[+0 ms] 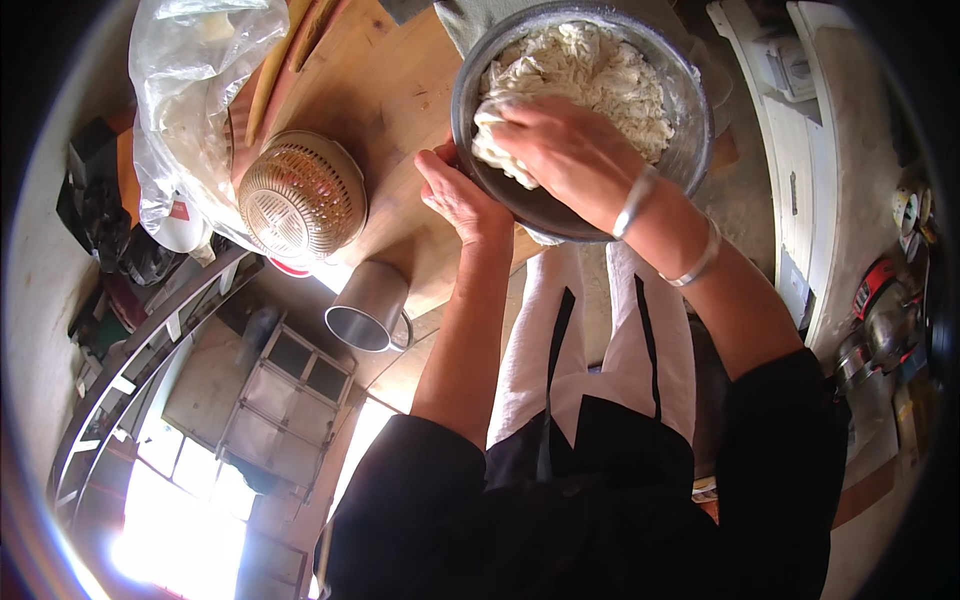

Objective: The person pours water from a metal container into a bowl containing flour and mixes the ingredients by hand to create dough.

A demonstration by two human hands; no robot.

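A round metal bowl point(694, 150) holds rough, shaggy flour dough point(585, 64) at the table's edge, above my legs. My right hand point(562, 146) reaches into it with curled fingers, pressing a lump of the dough against the bowl's left inner side. Two silvery bangles circle that wrist. Against the bowl's outer left wall, my left hand point(469, 199) steadies it; some of its fingers are hidden by the bowl. Dry flour dusts the inner wall, and the dough looks loose and uneven.
On the wooden table point(405, 82) to the left are an upturned plastic basket point(304, 195), a metal mug point(367, 307) lying tilted in view, a clear plastic bag point(180, 97) and wooden sticks point(274, 67). Pots point(874, 345) stand at the far right.
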